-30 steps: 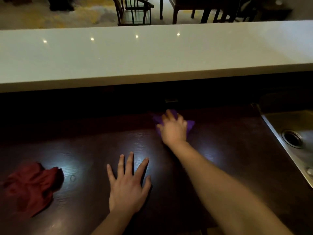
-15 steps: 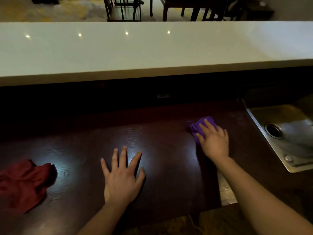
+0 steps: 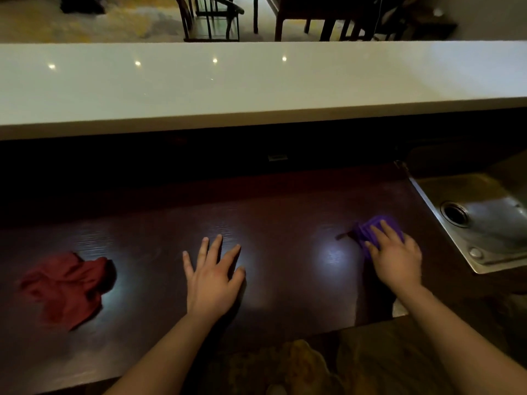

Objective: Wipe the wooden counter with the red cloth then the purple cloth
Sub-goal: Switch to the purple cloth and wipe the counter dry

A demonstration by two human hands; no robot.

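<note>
The dark wooden counter stretches across the view below me. My right hand presses down on the purple cloth at the counter's right end, close to the sink; the hand covers most of the cloth. My left hand rests flat on the wood near the middle, fingers spread, holding nothing. The red cloth lies crumpled on the counter at the left, apart from both hands.
A steel sink with a round drain borders the counter on the right. A raised white bar top runs along the back. Dark chairs and table legs stand beyond it. The counter's front edge is just below my forearms.
My right hand has slid the purple cloth from the counter's middle back to the right, toward the sink and nearer me. My left hand and the red cloth have stayed in place.
</note>
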